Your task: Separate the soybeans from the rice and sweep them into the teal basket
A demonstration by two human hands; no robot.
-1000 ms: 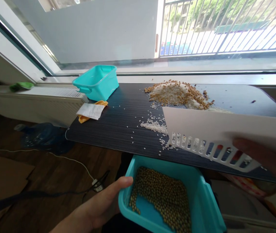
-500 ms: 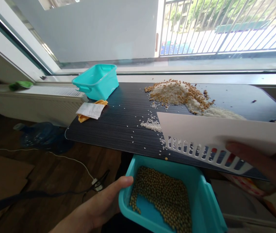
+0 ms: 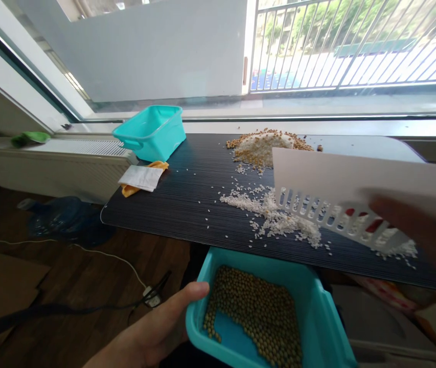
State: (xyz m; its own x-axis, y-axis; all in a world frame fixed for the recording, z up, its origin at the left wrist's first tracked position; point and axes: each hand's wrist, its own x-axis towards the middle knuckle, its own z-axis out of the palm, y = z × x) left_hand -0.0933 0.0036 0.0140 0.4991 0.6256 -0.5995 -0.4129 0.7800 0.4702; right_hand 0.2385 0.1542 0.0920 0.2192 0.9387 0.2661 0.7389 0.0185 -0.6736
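Observation:
My left hand (image 3: 164, 319) grips the left rim of a turquoise plastic container (image 3: 325, 322), thumb over the edge. Small round greenish-brown peas or beans (image 3: 258, 306) cover much of its bottom. The container is held below the front edge of the dark tabletop (image 3: 179, 204). On the right, my blurred right hand (image 3: 420, 235) holds a white plastic panel with a row of slots (image 3: 340, 176), its slotted edge low over the table. Spilled white rice (image 3: 282, 220) lies under and beside the panel. Behind it rises a mound of rice mixed with brown grains (image 3: 258, 148), partly covered by the panel.
A second turquoise container (image 3: 152, 135) stands at the table's back left. In front of it lies an orange cloth with a white paper (image 3: 143, 177). A window runs along the back. On the floor at left are a large plastic bottle (image 3: 62, 220) and a power strip (image 3: 152, 296).
My right hand has lifted the slotted panel up and away from the table's front edge. More scattered rice now shows in front of it. My left hand and the container stay nearly still.

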